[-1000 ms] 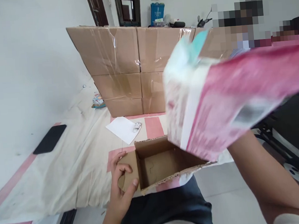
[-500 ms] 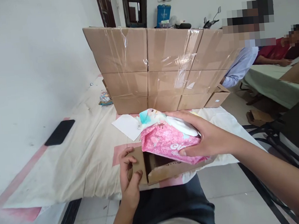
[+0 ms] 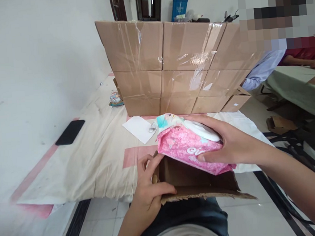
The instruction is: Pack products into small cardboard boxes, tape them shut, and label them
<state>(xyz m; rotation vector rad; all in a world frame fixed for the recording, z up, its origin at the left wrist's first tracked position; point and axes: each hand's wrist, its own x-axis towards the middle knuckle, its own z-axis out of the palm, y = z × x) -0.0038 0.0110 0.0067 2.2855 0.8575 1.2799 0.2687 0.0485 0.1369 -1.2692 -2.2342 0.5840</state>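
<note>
My right hand (image 3: 227,138) is closed around a soft pink plastic packet (image 3: 187,144) with white lettering, a white side and a turquoise patch. The packet is tilted above the mouth of a small cardboard box (image 3: 175,171) at the table's front edge. My left hand (image 3: 149,187) grips the left end of that box, the thumb on its front flap and fingers at the left wall. The front flap is folded outward and has a torn edge. The dark inside of the box shows below the packet, and its far side is hidden by the packet.
A taped wall of stacked cardboard boxes (image 3: 183,68) stands across the table behind my hands. A white sheet of paper (image 3: 139,128), a black phone (image 3: 70,132) and a small printed packet (image 3: 115,98) lie on the cloth-covered table (image 3: 95,163). A person's sleeve (image 3: 265,69) is at the right.
My left hand has shifted from the box's left flap to its corner, with the thumb now on the front flap. That flap has swung outward, opening the box wider. The packet stays in my right hand.
</note>
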